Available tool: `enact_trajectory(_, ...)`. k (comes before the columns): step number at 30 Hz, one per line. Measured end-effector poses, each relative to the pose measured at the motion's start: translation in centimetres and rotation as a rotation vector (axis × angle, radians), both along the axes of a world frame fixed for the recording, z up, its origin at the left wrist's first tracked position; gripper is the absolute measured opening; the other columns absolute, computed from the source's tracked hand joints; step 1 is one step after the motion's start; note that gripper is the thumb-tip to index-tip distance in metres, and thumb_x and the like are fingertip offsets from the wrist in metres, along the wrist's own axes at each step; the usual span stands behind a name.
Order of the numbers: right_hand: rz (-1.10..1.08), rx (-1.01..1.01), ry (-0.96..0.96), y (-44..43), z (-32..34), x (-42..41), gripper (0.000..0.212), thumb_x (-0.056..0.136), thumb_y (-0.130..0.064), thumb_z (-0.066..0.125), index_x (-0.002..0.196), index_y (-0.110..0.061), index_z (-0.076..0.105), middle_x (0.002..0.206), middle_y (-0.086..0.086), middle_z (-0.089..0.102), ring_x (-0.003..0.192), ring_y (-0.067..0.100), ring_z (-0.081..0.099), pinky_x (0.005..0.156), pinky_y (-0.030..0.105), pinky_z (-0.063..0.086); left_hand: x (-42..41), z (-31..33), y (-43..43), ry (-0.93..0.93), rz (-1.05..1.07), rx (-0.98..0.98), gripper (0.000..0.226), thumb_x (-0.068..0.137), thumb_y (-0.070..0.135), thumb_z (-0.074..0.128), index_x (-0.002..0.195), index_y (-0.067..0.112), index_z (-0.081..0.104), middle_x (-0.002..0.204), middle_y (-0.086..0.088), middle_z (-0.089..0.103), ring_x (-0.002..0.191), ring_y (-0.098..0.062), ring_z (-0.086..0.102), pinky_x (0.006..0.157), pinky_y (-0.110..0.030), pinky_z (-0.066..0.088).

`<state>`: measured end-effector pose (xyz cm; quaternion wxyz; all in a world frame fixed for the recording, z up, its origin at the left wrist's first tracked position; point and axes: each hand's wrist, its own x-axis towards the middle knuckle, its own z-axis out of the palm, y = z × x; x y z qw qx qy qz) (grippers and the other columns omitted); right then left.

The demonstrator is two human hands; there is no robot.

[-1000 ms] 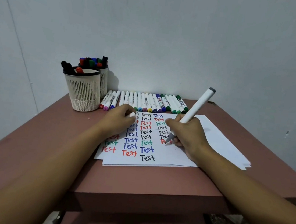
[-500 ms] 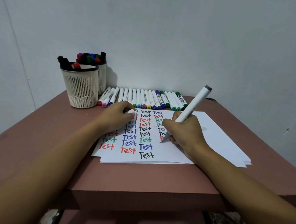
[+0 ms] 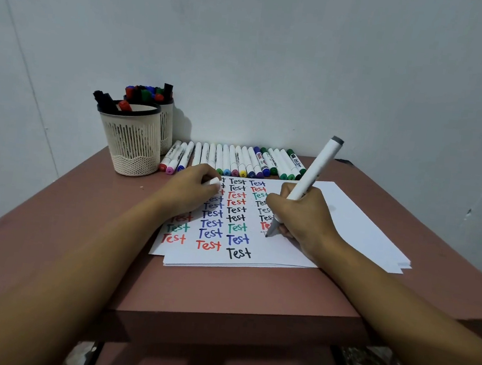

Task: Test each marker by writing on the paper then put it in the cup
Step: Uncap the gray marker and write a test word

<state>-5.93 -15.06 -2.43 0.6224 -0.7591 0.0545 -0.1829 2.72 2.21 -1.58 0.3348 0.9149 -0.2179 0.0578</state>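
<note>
My right hand grips a white marker with a grey end, its tip touching the paper below a column of written words. The sheet carries several columns of "Test" in black, blue, red and green. My left hand rests on the paper's left part with its fingers curled round a small white cap. A cream mesh cup with a black rim stands at the back left and holds a few markers. A row of capped markers lies along the wall behind the paper.
A second cup, packed with markers, stands behind the first against the wall. The paper is a small stack on a reddish-brown table, whose front edge is close to me. Grey walls close off the back and left.
The view has shifted slightly. My right hand and the marker tip have moved a little down the paper, to just under the last red word. My left hand has stayed put.
</note>
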Motion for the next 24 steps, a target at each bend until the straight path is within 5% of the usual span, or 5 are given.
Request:
enact_trajectory(7, -0.064, 0.05, -0.025, -0.03, 0.28, -0.03, 0.038, 0.079, 0.002, 0.055, 0.053, -0.013, 0.032, 0.047, 0.002, 0.03, 0.03, 0.01, 0.035, 0.036, 0.018, 0.03, 0.04, -0.06, 0.0, -0.02, -0.011, 0.003, 0.027, 0.096, 0.023, 0.048, 0.12, 0.013, 0.054, 0.102, 0.003, 0.051, 0.081, -0.008, 0.045, 0.06, -0.02, 0.033)
enact_trajectory(12, -0.085, -0.002, -0.025, -0.11, -0.08, 0.16, 0.04, 0.078, -0.001, 0.058, 0.052, -0.015, 0.032, 0.041, -0.006, 0.031, 0.032, 0.007, 0.032, 0.042, 0.02, 0.031, -0.07, 0.04, -0.06, -0.01, -0.004, 0.002, 0.026, 0.095, 0.022, 0.049, 0.12, 0.014, 0.055, 0.107, 0.004, 0.051, 0.094, -0.01, 0.048, 0.077, -0.023, 0.034)
enact_trajectory(24, -0.111, -0.005, -0.004, -0.09, 0.07, 0.18, 0.039, 0.078, -0.003, 0.058, 0.052, -0.016, 0.032, 0.045, -0.005, 0.032, 0.039, 0.011, 0.035, 0.046, 0.023, 0.034, -0.1, 0.07, -0.02, 0.001, 0.004, 0.001, 0.026, 0.095, 0.023, 0.051, 0.119, 0.015, 0.055, 0.105, 0.004, 0.051, 0.093, -0.009, 0.047, 0.077, -0.022, 0.034)
